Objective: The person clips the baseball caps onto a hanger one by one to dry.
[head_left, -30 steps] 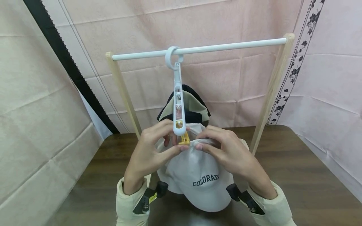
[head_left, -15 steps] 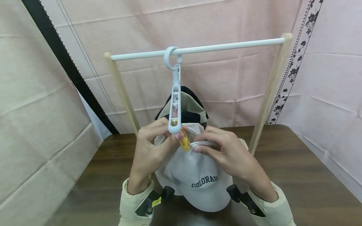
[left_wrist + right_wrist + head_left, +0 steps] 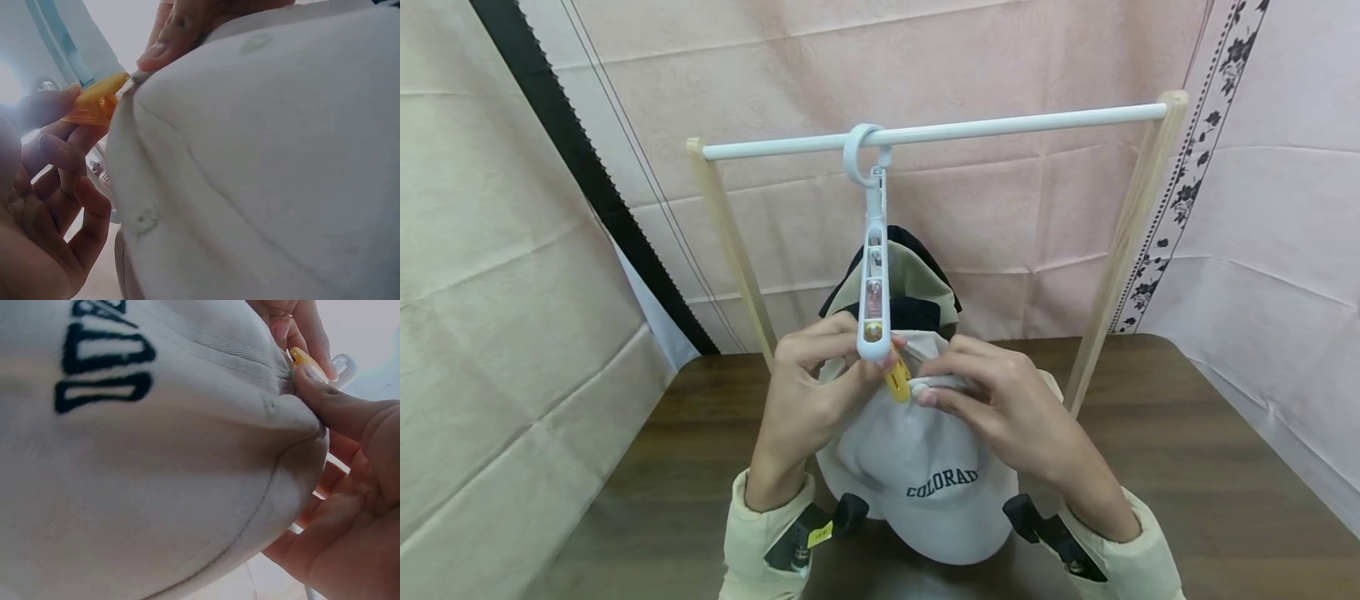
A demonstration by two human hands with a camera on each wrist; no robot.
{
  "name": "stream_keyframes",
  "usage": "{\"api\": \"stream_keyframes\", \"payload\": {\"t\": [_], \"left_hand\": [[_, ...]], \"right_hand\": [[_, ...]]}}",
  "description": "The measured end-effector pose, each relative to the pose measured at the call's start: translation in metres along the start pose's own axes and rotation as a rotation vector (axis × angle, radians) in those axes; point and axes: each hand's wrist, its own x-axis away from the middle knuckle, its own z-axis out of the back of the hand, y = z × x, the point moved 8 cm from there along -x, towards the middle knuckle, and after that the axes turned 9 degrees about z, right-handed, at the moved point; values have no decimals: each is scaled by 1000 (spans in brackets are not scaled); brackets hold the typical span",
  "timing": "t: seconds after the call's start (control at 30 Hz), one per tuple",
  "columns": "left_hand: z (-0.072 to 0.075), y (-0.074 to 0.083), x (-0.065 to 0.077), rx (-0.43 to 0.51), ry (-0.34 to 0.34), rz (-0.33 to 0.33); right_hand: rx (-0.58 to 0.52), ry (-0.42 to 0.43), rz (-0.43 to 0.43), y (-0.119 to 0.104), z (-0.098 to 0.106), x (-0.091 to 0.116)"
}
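Observation:
A white cap (image 3: 936, 467) with dark lettering hangs brim down in the middle of the head view. My right hand (image 3: 1000, 396) pinches a fold of its crown between thumb and fingers. Between the thumb and fingers of my left hand (image 3: 816, 392) is a yellow clothes peg (image 3: 898, 379), its tip right at the pinched fold. In the left wrist view the peg (image 3: 97, 100) meets the edge of the fabric. Just above the peg hangs the lower end of a light blue hanger (image 3: 873, 275), hooked on a bar.
The white bar (image 3: 1015, 127) spans two wooden posts (image 3: 1123, 250). Behind the white cap hangs a black and beige cap (image 3: 917, 275). A brown wooden table (image 3: 655, 492) lies below, and pale cloth (image 3: 962, 67) surrounds it.
My left thumb has shifted up and back onto the peg, which has turned from lying across to slanting down toward the fold. My right hand keeps its pinch on the cap.

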Motion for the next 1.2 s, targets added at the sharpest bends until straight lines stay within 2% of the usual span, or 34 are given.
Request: {"api": "stream_keyframes", "payload": {"t": [0.6, 0.93, 1.2], "left_hand": [[-3, -6, -1, -25, -39, 26], [-1, -8, 0, -48, -50, 89], [0, -7, 0, -58, -72, 89]], "right_hand": [[-43, 25, -7, 0, 1, -3], [-97, 56, -28, 3, 1, -3], [-92, 64, -25, 4, 1, -3]]}}
